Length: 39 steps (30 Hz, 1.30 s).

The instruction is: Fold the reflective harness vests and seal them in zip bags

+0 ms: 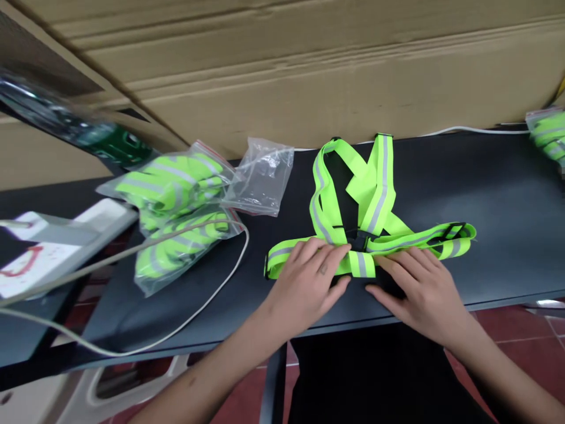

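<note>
A neon-green reflective vest (382, 194) of elastic straps with grey stripes lies on the dark table. Its shoulder straps point away from me, and the waist belt runs crosswise near the front. A black buckle (359, 240) sits at the middle. My left hand (306, 282) rests on the belt's left part, fingers bent over it and thumb apart below. My right hand (421, 291) touches the belt right of the middle, its fingers lying on the strap and its thumb spread out. Parts of the belt are hidden under both hands.
Two bagged vests (176, 182) lie at left, beside an empty clear zip bag (261, 176). A white cable (212, 294) loops from a power strip (66, 247). A green-labelled bottle (110, 138) leans there. Cardboard (309, 76) stands behind; another bagged vest (549, 135) is far right.
</note>
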### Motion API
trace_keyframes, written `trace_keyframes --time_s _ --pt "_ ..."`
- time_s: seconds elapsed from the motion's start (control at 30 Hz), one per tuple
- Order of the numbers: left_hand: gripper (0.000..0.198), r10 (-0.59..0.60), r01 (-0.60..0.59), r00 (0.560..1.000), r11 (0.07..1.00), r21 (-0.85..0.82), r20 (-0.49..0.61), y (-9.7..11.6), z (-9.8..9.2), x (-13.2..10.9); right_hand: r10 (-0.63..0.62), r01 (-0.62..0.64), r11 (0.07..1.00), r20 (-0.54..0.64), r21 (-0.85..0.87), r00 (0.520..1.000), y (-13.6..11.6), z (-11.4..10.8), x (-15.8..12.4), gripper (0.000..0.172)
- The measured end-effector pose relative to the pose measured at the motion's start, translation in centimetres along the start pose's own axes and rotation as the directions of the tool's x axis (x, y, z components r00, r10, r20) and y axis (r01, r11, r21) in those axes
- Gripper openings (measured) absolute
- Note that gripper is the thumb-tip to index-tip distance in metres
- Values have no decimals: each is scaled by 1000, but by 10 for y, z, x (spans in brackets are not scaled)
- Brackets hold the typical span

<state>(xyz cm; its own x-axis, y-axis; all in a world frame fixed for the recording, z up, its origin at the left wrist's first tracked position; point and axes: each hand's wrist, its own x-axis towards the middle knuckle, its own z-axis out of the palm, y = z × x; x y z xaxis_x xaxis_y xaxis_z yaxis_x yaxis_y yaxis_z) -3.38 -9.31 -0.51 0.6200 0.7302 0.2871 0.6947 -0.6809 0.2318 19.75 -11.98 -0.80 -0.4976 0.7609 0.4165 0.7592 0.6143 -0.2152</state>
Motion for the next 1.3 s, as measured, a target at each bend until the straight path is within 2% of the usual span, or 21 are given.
trace_keyframes --time_s 0.07,0.2,0.27,0.37,0.5,0.63,0.8,0.93,1.13,1.3 --pt "32 -4 4 1000 999 -40 2 -1 3 3 34 -34 999 -4 26 999 -6 9 0 10" --pt "14 68 -75 995 992 -99 -75 -5 2 4 -15 17 998 -23 65 1000 -5 10 -2 30" --pt "19 102 -117 983 988 -98 -153 -6 -1 3 -64 64 998 -35 8 997 -2 7 -2 36" --pt "20 142 -171 955 981 -93 -261 -5 -4 3 -116 111 990 -55 -93 992 1 3 -1 34" --pt "23 126 -171 940 978 -121 -317 -2 -1 -1 -85 71 987 -96 -146 992 2 7 2 32" --pt "26 93 -128 963 984 -126 -253 -3 1 -6 -13 0 987 -81 -163 997 2 14 3 35" --pt "35 176 -182 981 981 -75 -77 -2 -2 -4 -45 47 999 114 -12 993 9 17 4 25" --pt "42 188 -186 982 981 -46 27 1 -1 -1 -22 14 999 224 36 974 15 13 2 46" --pt "54 132 -127 991 980 -151 28 0 -1 -1 -37 14 993 197 113 980 18 11 2 33" --pt "54 81 -60 996 934 -353 46 -1 -9 2 -111 72 973 172 221 979 19 12 8 38"
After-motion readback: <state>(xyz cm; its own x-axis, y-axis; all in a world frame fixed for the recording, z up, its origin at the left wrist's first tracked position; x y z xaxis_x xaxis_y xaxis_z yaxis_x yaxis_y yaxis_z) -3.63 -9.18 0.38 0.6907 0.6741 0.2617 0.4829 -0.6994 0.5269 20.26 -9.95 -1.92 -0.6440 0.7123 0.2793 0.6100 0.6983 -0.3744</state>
